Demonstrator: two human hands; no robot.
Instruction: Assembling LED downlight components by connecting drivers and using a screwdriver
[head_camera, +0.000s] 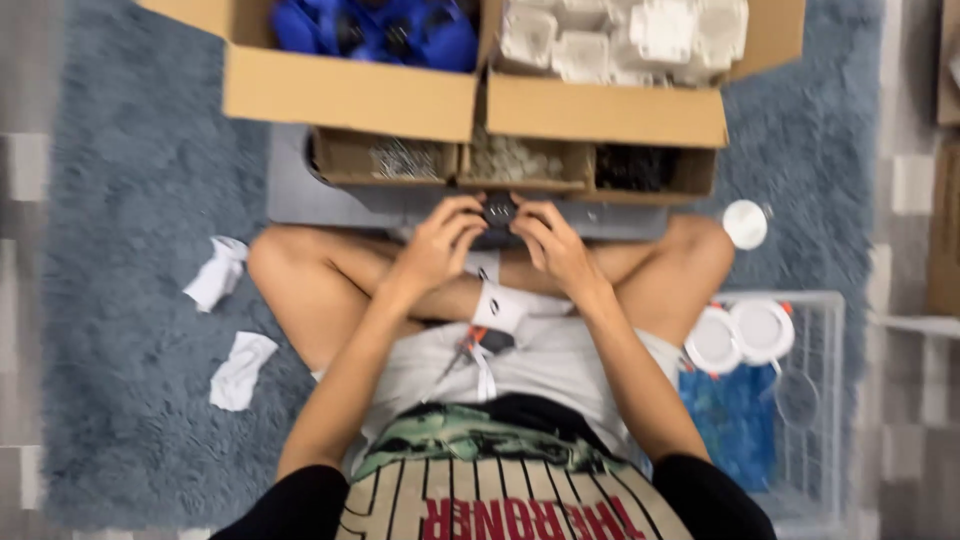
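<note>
Shaggy blue-grey rug (130, 200) underneath, two open corrugated cardboard boxes (350, 95) at its far edge, a white wire basket (815, 400) close on the right holding round white discs (740, 335). Left hand (435, 245) and right hand (555, 245) curled together above crossed legs, fingertips pinching one small dark round part (498, 210), blurred. Crumpled white scraps (240, 370) well apart, leftward.

Short black sleeves (290, 500) end above the elbows, leaving both forearms bare down to the fingers (462, 222). Below the fingers show light grey shorts (560, 350) with dangling drawstrings, a green-patterned waistband, and a cream shirt front with dark pinstripes and red lettering.
</note>
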